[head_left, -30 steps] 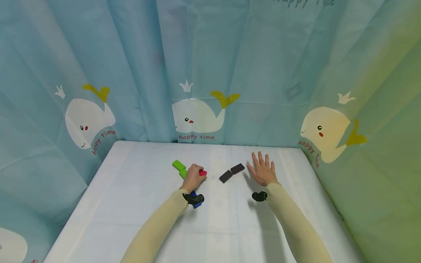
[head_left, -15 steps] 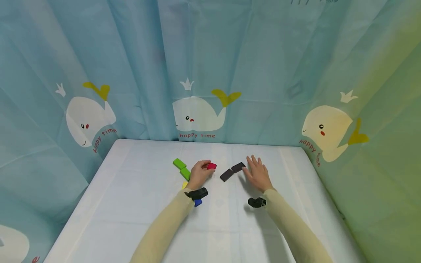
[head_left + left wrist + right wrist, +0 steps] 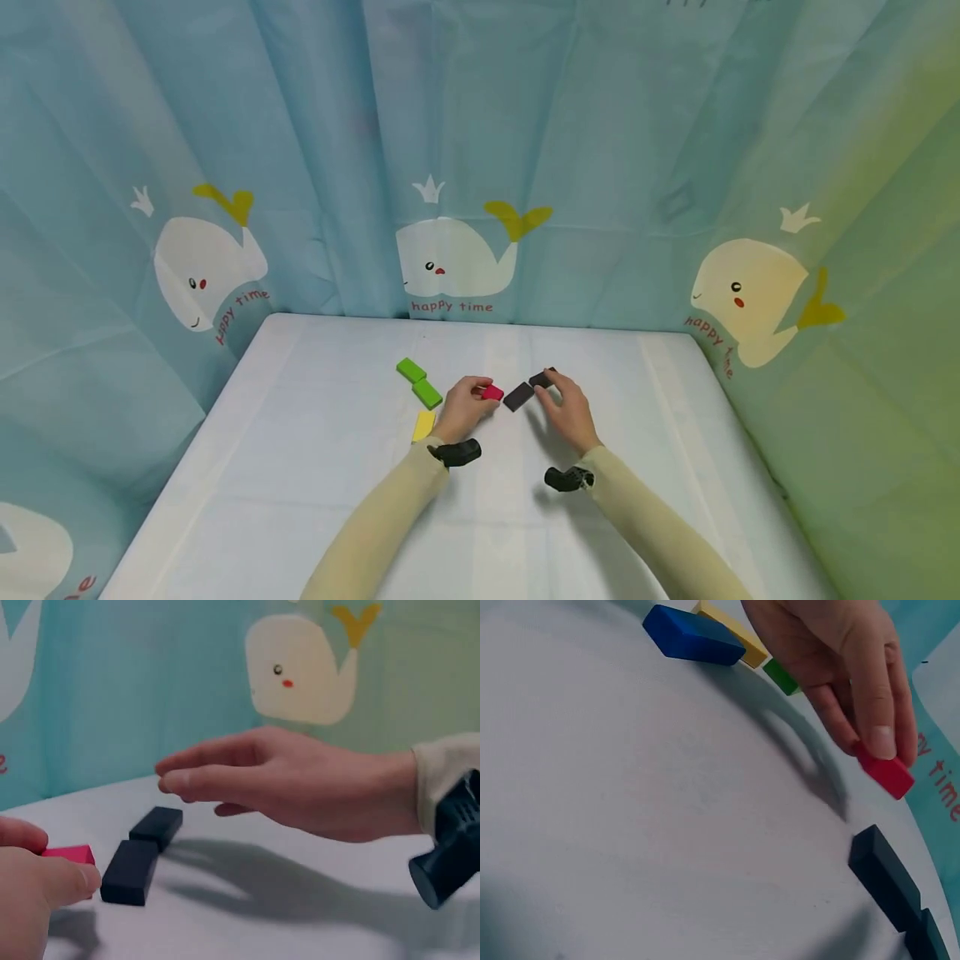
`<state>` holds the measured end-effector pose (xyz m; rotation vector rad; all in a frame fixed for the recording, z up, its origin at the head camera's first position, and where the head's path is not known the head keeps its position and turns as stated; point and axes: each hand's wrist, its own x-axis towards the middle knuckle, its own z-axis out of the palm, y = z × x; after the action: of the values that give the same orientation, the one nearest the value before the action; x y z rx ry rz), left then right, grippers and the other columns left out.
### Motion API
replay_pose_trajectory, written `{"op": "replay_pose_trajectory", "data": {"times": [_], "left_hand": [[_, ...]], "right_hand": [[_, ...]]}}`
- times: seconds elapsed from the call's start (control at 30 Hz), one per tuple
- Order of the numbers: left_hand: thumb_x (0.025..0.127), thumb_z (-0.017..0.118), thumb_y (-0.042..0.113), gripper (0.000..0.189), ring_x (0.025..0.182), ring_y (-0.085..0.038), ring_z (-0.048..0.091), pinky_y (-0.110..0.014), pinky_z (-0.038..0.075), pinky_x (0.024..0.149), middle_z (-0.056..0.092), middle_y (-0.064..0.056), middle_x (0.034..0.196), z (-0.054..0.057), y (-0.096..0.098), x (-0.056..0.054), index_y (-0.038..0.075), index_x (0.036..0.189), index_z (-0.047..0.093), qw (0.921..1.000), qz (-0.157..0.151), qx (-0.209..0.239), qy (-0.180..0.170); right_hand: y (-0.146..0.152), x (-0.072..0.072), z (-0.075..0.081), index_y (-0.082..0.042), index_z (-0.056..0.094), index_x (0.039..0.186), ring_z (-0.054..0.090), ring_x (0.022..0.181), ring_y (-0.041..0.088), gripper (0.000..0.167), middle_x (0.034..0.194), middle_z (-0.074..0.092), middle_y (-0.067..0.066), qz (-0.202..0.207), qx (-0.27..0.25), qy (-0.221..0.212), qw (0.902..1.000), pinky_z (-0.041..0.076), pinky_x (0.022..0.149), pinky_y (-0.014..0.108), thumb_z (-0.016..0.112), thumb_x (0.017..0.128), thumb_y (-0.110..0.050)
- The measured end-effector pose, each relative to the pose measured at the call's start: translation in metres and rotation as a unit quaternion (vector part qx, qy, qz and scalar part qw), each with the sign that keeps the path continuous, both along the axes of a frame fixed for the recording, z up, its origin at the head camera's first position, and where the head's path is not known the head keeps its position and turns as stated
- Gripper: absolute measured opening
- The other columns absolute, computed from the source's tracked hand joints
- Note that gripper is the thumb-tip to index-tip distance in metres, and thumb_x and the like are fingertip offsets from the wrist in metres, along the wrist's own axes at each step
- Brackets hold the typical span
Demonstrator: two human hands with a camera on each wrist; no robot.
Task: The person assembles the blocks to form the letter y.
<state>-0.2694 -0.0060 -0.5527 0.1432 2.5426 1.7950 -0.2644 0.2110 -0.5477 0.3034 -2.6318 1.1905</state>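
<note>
Between its thumb and fingers, my left hand [image 3: 462,410] pinches a red block [image 3: 492,392]. The red block is just left of two dark blocks, the nearer one [image 3: 518,397] and the farther one [image 3: 540,380], which lie end to end at a slant. A shadow below the red block in the left wrist view suggests it is a little off the table. My right hand [image 3: 570,412] hovers over the dark blocks' right side, fingers extended and holding nothing; the left wrist view shows it apart from them. Its fingertips partly cover the farther dark block in the head view.
Two green blocks [image 3: 427,393] and a yellow block [image 3: 424,425] lie left of my left hand on the white table [image 3: 300,467]. A blue block [image 3: 694,635] beside the yellow one shows in the right wrist view. A whale-print curtain [image 3: 337,167] stands behind.
My left hand has carried the red block rightward, up to the dark blocks. My right hand has moved left from the table's right side to over the dark blocks, its spread fingers drawing together.
</note>
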Motion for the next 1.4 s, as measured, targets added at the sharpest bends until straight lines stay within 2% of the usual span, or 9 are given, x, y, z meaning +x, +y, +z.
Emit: {"op": "replay_pose_trajectory", "data": {"times": [0.17, 0.3, 0.4, 0.57, 0.77, 1.0, 1.17, 1.27, 1.4], "left_hand": [[0.083, 0.078, 0.009, 0.041, 0.096, -0.02, 0.059, -0.034, 0.051, 0.085, 0.062, -0.009, 0.112, -0.006, 0.001, 0.006, 0.003, 0.12, 0.064, 0.9986, -0.029, -0.038, -0.024], [0.08, 0.079, 0.006, 0.041, 0.096, -0.023, 0.06, -0.037, 0.051, 0.085, 0.061, -0.012, 0.11, -0.008, 0.003, 0.008, 0.0, 0.118, 0.065, 0.9971, -0.04, -0.064, -0.001], [0.08, 0.079, 0.005, 0.039, 0.094, -0.023, 0.061, -0.037, 0.051, 0.083, 0.062, -0.013, 0.106, -0.008, 0.004, 0.01, -0.002, 0.115, 0.065, 0.9967, -0.037, -0.071, 0.012], [0.08, 0.08, 0.007, 0.036, 0.091, -0.019, 0.059, -0.035, 0.051, 0.082, 0.062, -0.01, 0.105, -0.01, 0.006, 0.01, 0.0, 0.114, 0.067, 0.9956, -0.023, -0.088, 0.019], [0.081, 0.08, 0.009, 0.035, 0.091, -0.019, 0.058, -0.034, 0.05, 0.081, 0.062, -0.01, 0.106, -0.012, 0.009, 0.009, 0.001, 0.113, 0.067, 0.9942, -0.022, -0.103, 0.023], [0.083, 0.079, 0.011, 0.032, 0.09, -0.018, 0.059, -0.033, 0.05, 0.081, 0.062, -0.009, 0.105, -0.016, 0.011, 0.008, 0.003, 0.111, 0.067, 0.9931, -0.021, -0.112, 0.03], [0.082, 0.078, 0.008, 0.032, 0.091, -0.021, 0.058, -0.035, 0.05, 0.082, 0.062, -0.011, 0.106, -0.013, 0.012, 0.01, 0.001, 0.111, 0.067, 0.9931, -0.015, -0.111, 0.033], [0.082, 0.078, 0.008, 0.032, 0.092, -0.022, 0.058, -0.036, 0.05, 0.082, 0.061, -0.012, 0.106, -0.012, 0.012, 0.01, 0.001, 0.111, 0.067, 0.9923, -0.014, -0.117, 0.037], [0.085, 0.077, 0.009, 0.032, 0.096, -0.022, 0.058, -0.035, 0.05, 0.085, 0.061, -0.012, 0.109, -0.013, 0.014, 0.01, 0.002, 0.114, 0.067, 0.99, -0.022, -0.132, 0.046]], "right_hand": [[-0.003, 0.002, -0.003, 0.003, 0.055, 0.134, 0.046, 0.127, 0.042, 0.047, 0.134, 0.054, 0.024, -0.002, 0.007, 0.003, 1.0, 0.033, 0.106, 0.056, 0.063, 0.096, -0.023], [-0.009, 0.003, -0.004, 0.003, 0.057, 0.131, 0.052, 0.118, 0.04, 0.047, 0.13, 0.055, 0.024, -0.006, 0.007, 0.007, 0.9999, 0.038, 0.099, 0.054, 0.067, 0.094, -0.022], [-0.017, 0.003, -0.008, 0.004, 0.059, 0.13, 0.053, 0.114, 0.039, 0.048, 0.128, 0.055, 0.024, -0.01, 0.018, 0.009, 0.9998, 0.041, 0.097, 0.053, 0.071, 0.091, -0.022], [-0.028, 0.0, -0.015, 0.006, 0.058, 0.13, 0.049, 0.12, 0.042, 0.055, 0.128, 0.054, 0.026, -0.011, 0.025, 0.016, 0.9995, 0.036, 0.102, 0.055, 0.075, 0.087, -0.023], [-0.032, -0.006, -0.022, 0.01, 0.057, 0.129, 0.047, 0.119, 0.046, 0.056, 0.128, 0.051, 0.029, -0.005, 0.042, 0.011, 0.999, 0.036, 0.101, 0.056, 0.077, 0.085, -0.021], [-0.023, -0.018, -0.022, 0.01, 0.059, 0.126, 0.045, 0.122, 0.046, 0.051, 0.131, 0.051, 0.028, -0.023, 0.056, -0.01, 0.9981, 0.035, 0.103, 0.055, 0.074, 0.088, -0.021], [-0.011, -0.027, -0.018, 0.01, 0.056, 0.13, 0.042, 0.125, 0.048, 0.054, 0.134, 0.048, 0.029, -0.043, 0.076, -0.033, 0.9957, 0.033, 0.104, 0.056, 0.072, 0.089, -0.022], [-0.006, -0.029, -0.017, 0.008, 0.055, 0.132, 0.042, 0.125, 0.048, 0.055, 0.134, 0.046, 0.03, -0.035, 0.088, -0.044, 0.9945, 0.033, 0.105, 0.056, 0.072, 0.09, -0.022], [-0.004, -0.03, -0.017, 0.006, 0.055, 0.132, 0.042, 0.124, 0.046, 0.053, 0.133, 0.046, 0.03, -0.02, 0.077, -0.035, 0.9962, 0.032, 0.105, 0.056, 0.071, 0.09, -0.021]]}}
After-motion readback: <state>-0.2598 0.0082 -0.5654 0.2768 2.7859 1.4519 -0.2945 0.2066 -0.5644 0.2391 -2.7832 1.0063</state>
